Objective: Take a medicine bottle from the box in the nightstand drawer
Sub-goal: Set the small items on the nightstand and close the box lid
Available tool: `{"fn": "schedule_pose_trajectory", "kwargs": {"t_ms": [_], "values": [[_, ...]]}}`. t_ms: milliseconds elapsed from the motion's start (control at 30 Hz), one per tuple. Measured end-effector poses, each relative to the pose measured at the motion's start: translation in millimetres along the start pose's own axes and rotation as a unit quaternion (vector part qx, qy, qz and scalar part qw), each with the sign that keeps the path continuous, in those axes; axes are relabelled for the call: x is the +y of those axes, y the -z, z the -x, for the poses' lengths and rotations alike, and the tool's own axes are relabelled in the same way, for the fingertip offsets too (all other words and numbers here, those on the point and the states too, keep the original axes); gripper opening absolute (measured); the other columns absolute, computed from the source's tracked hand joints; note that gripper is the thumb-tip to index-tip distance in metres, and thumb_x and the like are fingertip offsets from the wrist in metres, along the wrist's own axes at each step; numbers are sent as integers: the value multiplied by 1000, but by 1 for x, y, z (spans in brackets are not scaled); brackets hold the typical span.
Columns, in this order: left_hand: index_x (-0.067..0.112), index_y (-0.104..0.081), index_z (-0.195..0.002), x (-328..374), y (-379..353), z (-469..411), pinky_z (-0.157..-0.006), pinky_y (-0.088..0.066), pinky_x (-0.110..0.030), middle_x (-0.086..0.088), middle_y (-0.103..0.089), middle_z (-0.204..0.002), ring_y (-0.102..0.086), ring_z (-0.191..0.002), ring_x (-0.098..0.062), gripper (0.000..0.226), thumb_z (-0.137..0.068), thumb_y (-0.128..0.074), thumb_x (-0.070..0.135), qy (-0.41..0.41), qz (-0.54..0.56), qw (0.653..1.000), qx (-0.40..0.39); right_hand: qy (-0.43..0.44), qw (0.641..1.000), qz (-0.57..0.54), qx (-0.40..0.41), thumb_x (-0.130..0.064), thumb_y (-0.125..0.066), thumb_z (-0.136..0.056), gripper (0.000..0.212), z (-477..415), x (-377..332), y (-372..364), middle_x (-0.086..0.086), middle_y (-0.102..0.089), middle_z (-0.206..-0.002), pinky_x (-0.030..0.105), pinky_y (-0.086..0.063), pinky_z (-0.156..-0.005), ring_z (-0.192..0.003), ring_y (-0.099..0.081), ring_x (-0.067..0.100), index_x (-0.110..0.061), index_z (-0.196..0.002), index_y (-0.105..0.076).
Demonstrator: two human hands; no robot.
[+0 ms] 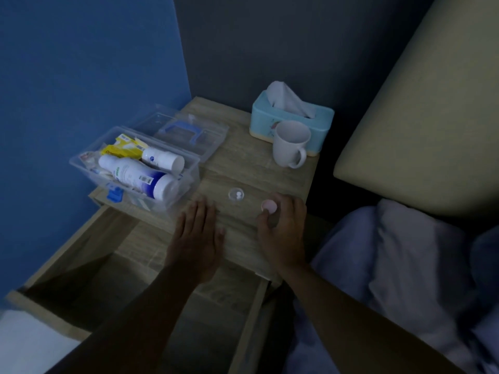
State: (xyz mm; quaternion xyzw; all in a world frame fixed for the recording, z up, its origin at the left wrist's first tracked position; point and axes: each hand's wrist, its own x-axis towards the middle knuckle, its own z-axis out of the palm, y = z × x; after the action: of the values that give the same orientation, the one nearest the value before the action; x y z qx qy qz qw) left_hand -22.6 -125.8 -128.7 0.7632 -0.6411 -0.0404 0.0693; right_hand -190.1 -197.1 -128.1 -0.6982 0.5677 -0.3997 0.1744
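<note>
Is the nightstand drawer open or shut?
Open: the drawer is pulled out under both forearms, its wooden inside showing below the nightstand top.

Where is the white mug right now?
The white mug stands upright toward the back right of the nightstand top, directly in front of the blue tissue box.

The box [186, 184] sits on the left of the nightstand [243, 168], with two bottles [137, 175] lying in it (its lid [189, 128] lies behind). The mug [290, 144] stands at the right, just before the tissue box [291, 120]. The open drawer [151, 287] is below.
</note>
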Motion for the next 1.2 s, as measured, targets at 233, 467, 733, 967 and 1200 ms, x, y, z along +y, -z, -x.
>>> {"fn": "schedule_pose_trajectory", "kwargs": {"t_ms": [233, 467, 733, 967, 1200], "values": [[12, -9, -157, 0, 1, -5, -121, -4, -42, -12, -5, -165, -6, -153, -25, 67, -100, -16, 47, 11, 7, 999, -51, 83, 996, -14, 4, -1, -58, -88, 31, -40, -11, 7, 16, -57, -114, 37, -46, -97, -109, -54, 27, -1, -119, -61], [12, -5, -157, 1, 4, -4, -123, -3, -41, -12, -1, -165, -3, -153, -24, 67, -100, -15, 46, 14, -15, 998, -59, 78, 993, 91, -8, -21, -66, -89, 63, -130, -26, 12, 18, -39, -147, 38, -35, -114, -138, -35, 30, -5, -144, -42], [11, -9, -157, 3, 7, -3, -123, -4, -43, -13, -5, -165, -4, -153, -25, 65, -101, -19, 43, 13, 8, 998, -56, -90, 980, 163, -66, -56, -76, -72, 82, -180, -11, 12, 9, -37, -132, 30, -44, -93, -123, -46, 26, -9, -134, -47], [12, -9, -157, 4, 9, -4, -123, -4, -42, -13, -6, -165, -6, -153, -26, 68, -99, -12, 47, 13, 2, 999, -52, -117, 986, 90, -80, -51, -84, -68, 85, -187, -10, 16, 8, -51, -134, 33, -53, -94, -118, -56, 23, -8, -135, -51], [11, -11, -157, 4, 7, -2, -123, -8, -44, -13, -9, -165, -9, -152, -26, 74, -93, -1, 48, 15, -9, 999, -46, -82, 990, 58, -103, -51, -87, -60, 81, -167, -22, 25, 7, -60, -127, 41, -53, -97, -119, -58, 22, -10, -125, -62]]}}
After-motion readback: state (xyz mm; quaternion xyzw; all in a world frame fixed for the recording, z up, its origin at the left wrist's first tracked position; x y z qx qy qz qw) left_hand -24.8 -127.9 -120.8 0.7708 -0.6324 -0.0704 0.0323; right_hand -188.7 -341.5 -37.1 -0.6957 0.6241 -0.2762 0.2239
